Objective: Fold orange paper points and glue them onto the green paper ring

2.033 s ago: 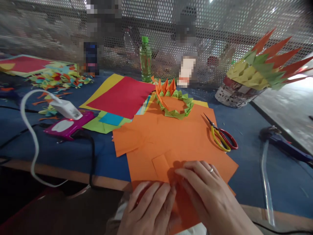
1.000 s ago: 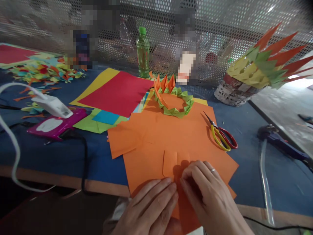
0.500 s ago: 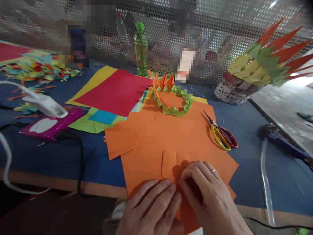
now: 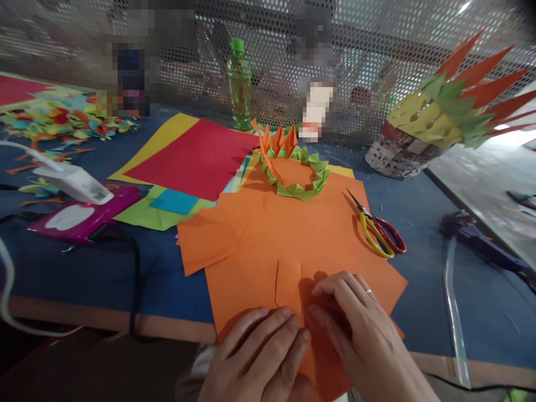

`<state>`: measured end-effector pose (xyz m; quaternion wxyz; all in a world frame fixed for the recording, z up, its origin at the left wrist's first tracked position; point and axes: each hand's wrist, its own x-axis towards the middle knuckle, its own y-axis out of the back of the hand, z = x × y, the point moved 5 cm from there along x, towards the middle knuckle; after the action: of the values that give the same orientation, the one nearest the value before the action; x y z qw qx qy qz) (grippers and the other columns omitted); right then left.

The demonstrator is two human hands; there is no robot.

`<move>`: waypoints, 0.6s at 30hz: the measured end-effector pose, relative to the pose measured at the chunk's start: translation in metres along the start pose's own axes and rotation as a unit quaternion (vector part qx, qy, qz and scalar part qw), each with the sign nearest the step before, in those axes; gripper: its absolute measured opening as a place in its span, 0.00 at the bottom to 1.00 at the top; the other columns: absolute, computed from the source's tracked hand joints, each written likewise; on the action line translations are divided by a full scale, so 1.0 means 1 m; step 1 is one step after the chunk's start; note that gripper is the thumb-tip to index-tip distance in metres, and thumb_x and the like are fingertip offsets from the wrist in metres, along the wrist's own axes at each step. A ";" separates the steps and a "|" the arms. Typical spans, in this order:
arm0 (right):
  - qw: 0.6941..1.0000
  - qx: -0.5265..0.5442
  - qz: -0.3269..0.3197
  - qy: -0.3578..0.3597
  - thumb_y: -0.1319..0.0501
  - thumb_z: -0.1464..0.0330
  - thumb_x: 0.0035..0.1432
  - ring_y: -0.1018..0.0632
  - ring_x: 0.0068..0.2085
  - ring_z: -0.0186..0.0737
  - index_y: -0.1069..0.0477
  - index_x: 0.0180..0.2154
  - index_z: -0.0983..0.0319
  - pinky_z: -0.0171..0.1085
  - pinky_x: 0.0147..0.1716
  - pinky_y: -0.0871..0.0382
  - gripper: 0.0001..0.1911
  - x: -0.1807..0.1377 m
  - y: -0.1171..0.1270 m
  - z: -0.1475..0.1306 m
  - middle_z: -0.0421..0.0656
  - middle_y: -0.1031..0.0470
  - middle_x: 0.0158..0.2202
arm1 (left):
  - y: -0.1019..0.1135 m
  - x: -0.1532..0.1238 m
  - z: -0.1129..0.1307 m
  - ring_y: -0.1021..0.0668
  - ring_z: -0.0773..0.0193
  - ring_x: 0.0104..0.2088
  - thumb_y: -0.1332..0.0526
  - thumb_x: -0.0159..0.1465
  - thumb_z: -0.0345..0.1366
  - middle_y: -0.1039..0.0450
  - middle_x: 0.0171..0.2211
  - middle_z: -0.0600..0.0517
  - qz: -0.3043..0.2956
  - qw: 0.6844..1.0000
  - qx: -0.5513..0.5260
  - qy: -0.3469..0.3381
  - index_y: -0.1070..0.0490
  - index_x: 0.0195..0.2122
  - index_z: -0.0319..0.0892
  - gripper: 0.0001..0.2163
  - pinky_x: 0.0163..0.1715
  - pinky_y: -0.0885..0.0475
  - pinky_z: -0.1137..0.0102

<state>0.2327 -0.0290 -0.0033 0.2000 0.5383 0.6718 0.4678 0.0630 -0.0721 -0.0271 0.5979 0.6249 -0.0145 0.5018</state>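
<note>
My left hand [image 4: 266, 354] lies flat, palm down, at the near edge of the orange paper sheets [image 4: 288, 234]. Its fingertips press on the lower end of a narrow folded strip of orange paper [image 4: 288, 283]. Beside it on the right, my right hand [image 4: 360, 329], with a ring on one finger, hovers low over the same paper, thumb and forefinger parted with nothing visible between them. Farther out on the sheets rests a ring of folded green paper [image 4: 307, 192] with orange points standing at its left. Scissors [image 4: 377, 229] with one yellow and one red handle lie at the right.
A hot glue gun [image 4: 481, 240] with a clear glue stick is at the right. Behind it stands a papered pot [image 4: 393, 153] with folded points. At left are a power strip [image 4: 79, 215], cords and paper scraps [image 4: 62, 114]. A green bottle [image 4: 239, 84] stands behind red paper [image 4: 196, 159].
My right thumb and forefinger have drawn apart, the finger lifting slightly from the paper. My left hand stays in place. The whole view has shifted a little.
</note>
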 end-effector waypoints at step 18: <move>0.998 -0.015 0.051 -0.016 0.46 0.67 0.72 0.26 0.42 0.43 0.35 0.45 0.56 0.42 0.41 0.30 0.03 -0.008 -0.008 0.000 0.44 0.28 0.43 | -0.012 0.000 -0.001 0.21 0.62 0.53 0.47 0.76 0.36 0.18 0.44 0.49 0.149 0.989 0.005 -0.010 0.20 0.44 0.38 0.15 0.64 0.35 0.64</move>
<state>0.2312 -0.0362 -0.0122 0.1949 0.5761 0.6330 0.4790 0.0699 -0.0683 -0.0360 0.5126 0.6238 -0.1108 0.5795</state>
